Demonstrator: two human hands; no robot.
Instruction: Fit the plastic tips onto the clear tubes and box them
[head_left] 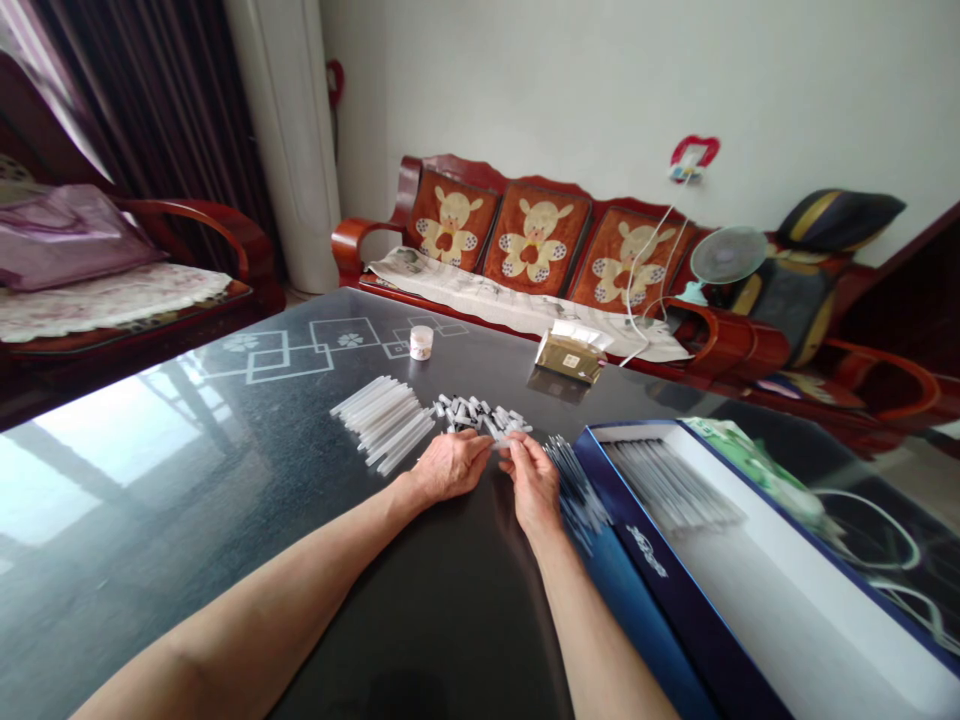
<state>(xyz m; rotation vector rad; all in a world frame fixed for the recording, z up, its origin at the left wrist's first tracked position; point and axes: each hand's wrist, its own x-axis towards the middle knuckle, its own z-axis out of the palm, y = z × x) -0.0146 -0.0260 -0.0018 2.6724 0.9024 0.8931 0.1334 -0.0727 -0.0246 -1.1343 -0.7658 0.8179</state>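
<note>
My left hand [452, 465] and my right hand [534, 482] meet over the dark table, fingertips pinched on a small whitish pen part [501, 444]. Fingers partly cover it, so its full shape is hidden. Just beyond them lies a loose heap of white-and-black pen caps [480, 410]. A row of translucent white pen barrels [384, 420] is to the left of my left hand. Thin dark-ended pen refills [577, 490] lie beside my right hand, against a blue box [675, 600]. Inside the box, several pens [667, 485] lie side by side at the far end.
A small white cup [421, 343] and a tissue box [571, 352] stand farther back on the glossy table [247, 480]. Green-and-white packaging [742, 460] and a white cable [885, 520] are beyond the blue box. A wooden sofa [525, 240] and a small fan [727, 255] are behind.
</note>
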